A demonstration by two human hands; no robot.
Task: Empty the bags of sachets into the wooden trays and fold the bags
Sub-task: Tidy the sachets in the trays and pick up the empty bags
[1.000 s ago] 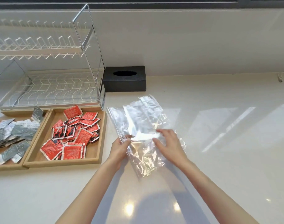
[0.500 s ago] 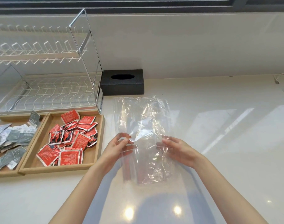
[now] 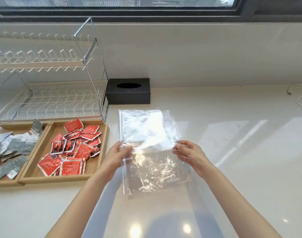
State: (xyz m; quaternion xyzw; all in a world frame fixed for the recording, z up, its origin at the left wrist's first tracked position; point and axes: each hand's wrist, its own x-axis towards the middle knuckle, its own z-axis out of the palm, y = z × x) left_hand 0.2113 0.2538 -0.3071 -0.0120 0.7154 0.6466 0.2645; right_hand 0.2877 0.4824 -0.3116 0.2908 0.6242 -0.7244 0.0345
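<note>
On white countertop [image 3: 232, 134], clear plastic bag [image 3: 152, 152] lies flat at centre; left hand [image 3: 117, 156] pinches its 9 o'clock edge, right hand [image 3: 189, 154] pinches its 3 o'clock edge, fingers curled on film. Wooden tray [image 3: 43, 179] of red sachets [image 3: 73, 150] at 9 o'clock, grey sachets [image 3: 9, 152] in tray beyond

The bag [image 3: 152, 152] is clear, crinkled, shiny plastic. 2 trays [image 3: 102, 152] are matt pale wood. Red sachets [image 3: 73, 148] look glossy foil. The rack [image 3: 88, 54] is bright metal wire; the counter [image 3: 241, 152] is smooth, glossy.
</note>
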